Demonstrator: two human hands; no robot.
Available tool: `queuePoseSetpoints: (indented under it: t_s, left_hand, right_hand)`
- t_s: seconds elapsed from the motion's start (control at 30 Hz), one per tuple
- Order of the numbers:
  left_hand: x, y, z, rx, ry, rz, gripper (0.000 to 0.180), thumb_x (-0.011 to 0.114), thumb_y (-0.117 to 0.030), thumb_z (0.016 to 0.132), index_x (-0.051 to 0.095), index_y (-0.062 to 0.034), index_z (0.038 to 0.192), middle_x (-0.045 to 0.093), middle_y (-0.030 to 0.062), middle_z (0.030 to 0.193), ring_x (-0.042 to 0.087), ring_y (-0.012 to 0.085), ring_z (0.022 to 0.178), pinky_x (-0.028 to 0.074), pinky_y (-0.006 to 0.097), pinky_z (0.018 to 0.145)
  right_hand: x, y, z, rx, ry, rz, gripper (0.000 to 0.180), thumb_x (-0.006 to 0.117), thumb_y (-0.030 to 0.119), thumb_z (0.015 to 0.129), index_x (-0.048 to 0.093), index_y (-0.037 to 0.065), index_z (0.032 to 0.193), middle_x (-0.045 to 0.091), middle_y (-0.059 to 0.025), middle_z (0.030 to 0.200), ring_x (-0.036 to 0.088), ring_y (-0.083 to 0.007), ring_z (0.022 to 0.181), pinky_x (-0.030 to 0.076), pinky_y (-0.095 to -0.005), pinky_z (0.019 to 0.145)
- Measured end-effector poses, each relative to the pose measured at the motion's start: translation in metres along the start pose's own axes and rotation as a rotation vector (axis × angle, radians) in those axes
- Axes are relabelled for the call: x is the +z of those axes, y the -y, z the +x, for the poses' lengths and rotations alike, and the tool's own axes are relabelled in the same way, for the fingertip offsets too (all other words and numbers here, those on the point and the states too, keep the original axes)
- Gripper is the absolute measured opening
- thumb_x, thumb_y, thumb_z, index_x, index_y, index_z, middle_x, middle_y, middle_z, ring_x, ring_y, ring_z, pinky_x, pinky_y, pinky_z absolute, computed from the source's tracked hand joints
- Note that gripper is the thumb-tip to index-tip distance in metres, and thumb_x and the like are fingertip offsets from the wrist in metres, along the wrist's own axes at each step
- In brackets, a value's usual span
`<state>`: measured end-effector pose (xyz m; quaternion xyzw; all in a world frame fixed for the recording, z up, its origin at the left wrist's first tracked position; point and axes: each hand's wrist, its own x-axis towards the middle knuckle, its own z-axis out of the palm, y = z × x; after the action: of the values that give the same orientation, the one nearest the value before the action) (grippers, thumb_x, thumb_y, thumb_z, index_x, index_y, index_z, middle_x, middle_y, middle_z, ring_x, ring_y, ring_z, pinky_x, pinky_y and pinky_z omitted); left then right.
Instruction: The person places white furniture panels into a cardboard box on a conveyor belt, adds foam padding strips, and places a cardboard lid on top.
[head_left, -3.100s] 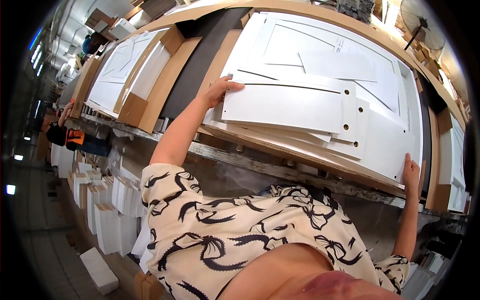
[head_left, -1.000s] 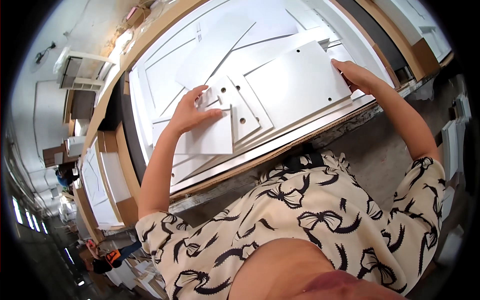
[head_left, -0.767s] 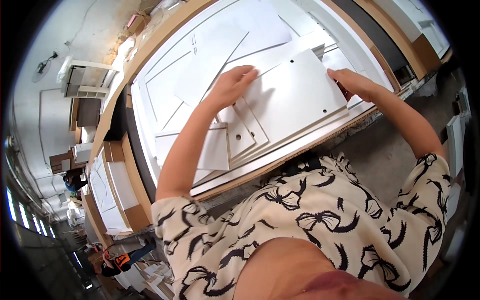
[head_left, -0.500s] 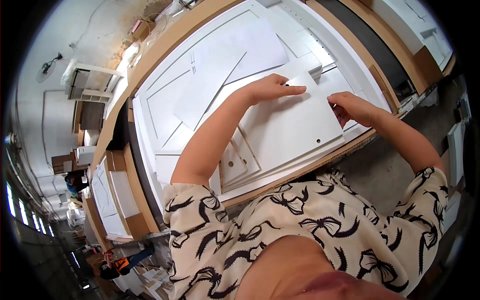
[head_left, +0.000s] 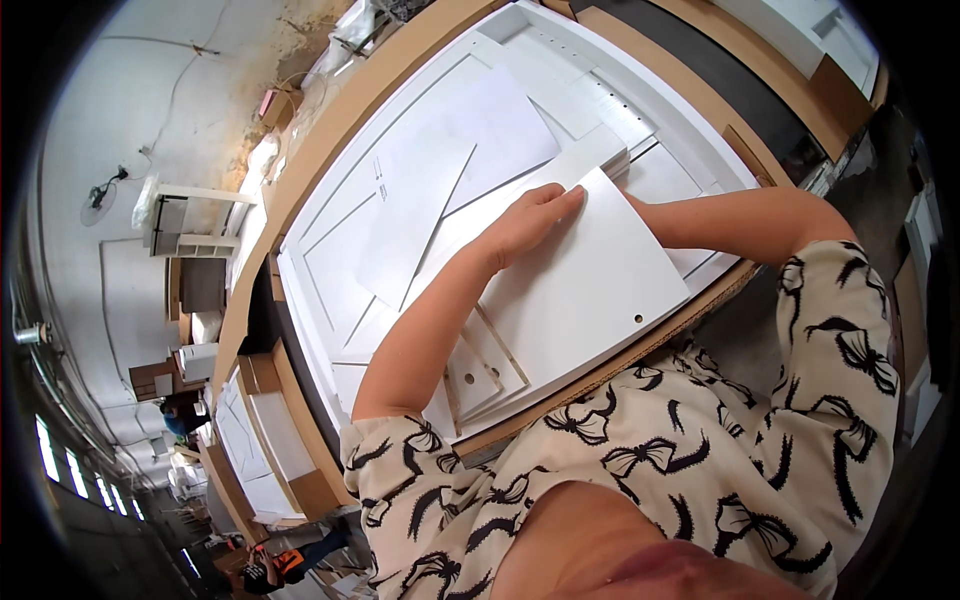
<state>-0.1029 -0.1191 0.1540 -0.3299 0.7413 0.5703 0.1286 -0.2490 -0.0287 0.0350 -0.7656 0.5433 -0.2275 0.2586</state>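
A white flat panel point(head_left: 600, 270) with a small round hole near its near right corner is slightly raised at its far edge. My left hand point(head_left: 535, 222) is closed on that panel's far left edge, with the thumb over the top. Behind the panel's far right edge reaches my right hand point(head_left: 634, 208); its fingers are hidden. More white panels point(head_left: 470, 375) with holes lie beneath and to the left. A stack of narrow white boards point(head_left: 600, 150) sits just beyond my hands.
All this lies in a large cardboard box point(head_left: 330, 165) lined with white. A white sheet point(head_left: 505, 135) rests on the panels farther back. Another open carton point(head_left: 290, 430) stands at the left. A person in an orange vest point(head_left: 290, 565) is in the lower left distance.
My right hand has gone from beside the panel's right edge to behind its far edge. My left fingers have closed on the panel, whose far edge now sits higher.
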Motion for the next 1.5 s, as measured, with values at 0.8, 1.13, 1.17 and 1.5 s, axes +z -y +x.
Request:
queuePoseSetpoints:
  t_s: [0.8,1.13,1.17,1.5]
  left_hand:
    - [0.009,0.06,0.045,0.134,-0.229,0.735,0.026,0.053,-0.027,0.084,0.065,-0.0058,0.094,0.064,0.0135,0.078,0.059,0.0272,0.072,0.047,0.035,0.067]
    - [-0.03,0.107,-0.113,0.161,-0.758,0.24,0.027,0.065,-0.022,0.081,0.065,-0.0014,0.098,0.067,0.0122,0.09,0.064,0.0198,0.081,0.048,0.03,0.07]
    - [-0.043,0.129,-0.133,0.18,-0.914,0.183,0.025,0.065,-0.023,0.08,0.066,-0.0031,0.095,0.067,0.0111,0.087,0.063,0.0198,0.079,0.048,0.029,0.07]
    - [-0.048,0.332,-0.273,-0.207,-1.573,0.546,0.05,0.069,-0.033,0.074,0.058,-0.002,0.112,0.058,0.0182,0.105,0.054,0.0287,0.099,0.041,0.036,0.087]
  right_hand:
    - [-0.087,0.033,-0.093,0.67,0.314,-0.329,0.081,0.064,0.036,0.072,0.023,0.012,0.139,0.047,-0.0261,0.107,0.05,-0.0382,0.098,0.043,-0.0391,0.084]
    - [-0.051,0.014,-0.081,0.348,0.09,-0.193,0.05,0.057,0.016,0.082,0.04,0.006,0.128,0.053,-0.0229,0.1,0.054,-0.0346,0.088,0.043,-0.0374,0.081]
    - [-0.049,0.003,-0.087,0.309,-0.003,-0.155,0.051,0.057,0.012,0.081,0.04,0.005,0.128,0.054,-0.0196,0.097,0.055,-0.0291,0.082,0.045,-0.0353,0.076]
    - [-0.041,0.009,-0.072,0.47,0.141,-0.174,0.06,0.056,0.014,0.079,0.03,0.01,0.134,0.048,-0.0137,0.06,0.052,-0.0263,0.063,0.043,-0.0349,0.066]
